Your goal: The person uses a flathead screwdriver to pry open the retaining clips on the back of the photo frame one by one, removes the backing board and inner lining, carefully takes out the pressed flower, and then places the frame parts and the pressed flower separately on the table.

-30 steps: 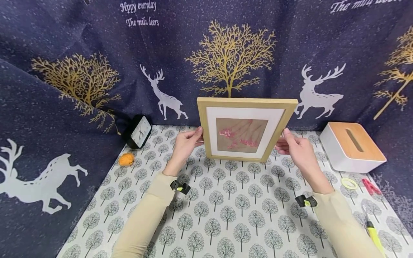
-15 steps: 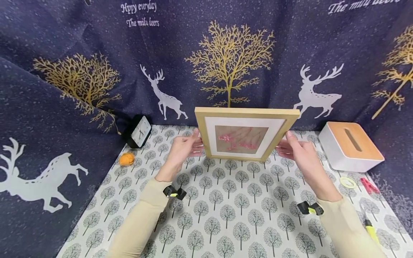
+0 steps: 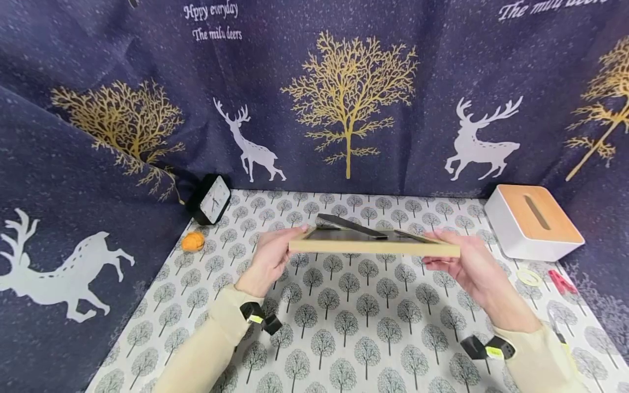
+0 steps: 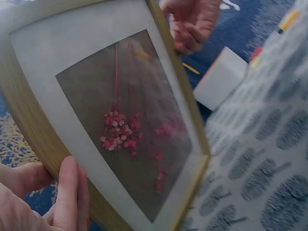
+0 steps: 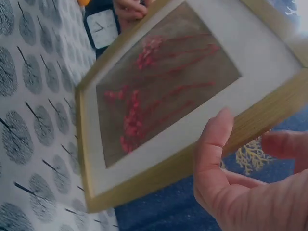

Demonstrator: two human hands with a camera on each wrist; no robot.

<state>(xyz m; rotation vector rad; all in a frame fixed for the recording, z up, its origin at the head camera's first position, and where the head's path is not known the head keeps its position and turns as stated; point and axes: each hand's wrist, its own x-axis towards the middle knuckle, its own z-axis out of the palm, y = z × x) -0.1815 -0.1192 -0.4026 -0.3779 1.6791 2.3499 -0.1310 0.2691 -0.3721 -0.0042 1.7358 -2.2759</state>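
we hold the picture frame (image 3: pixel 373 246) flat and face down above the middle of the tablecloth (image 3: pixel 344 322), seen edge-on at the centre of the head view, its dark stand flap sticking up on top. our left hand (image 3: pixel 269 256) has its fingers clamped on the frame's left end, and our right hand (image 3: pixel 472 262) grips the right end, thumb pressed along the wooden edge (image 5: pixel 216 139). inside the frame, behind a white mat, sit pressed pink flowers (image 4: pixel 122 134) on a brown ground. at the right edge of the head view stands a white tissue box (image 3: pixel 533 221) with a wooden slotted lid; we can't tell what is inside. up at the top of the frame the curtain (image 3: pixel 123 54) reads "hppy everyday" and "the milu deers". a black clock (image 3: pixel 210 200) leans at the left, an orange ball (image 3: pixel 193 241) just below it.
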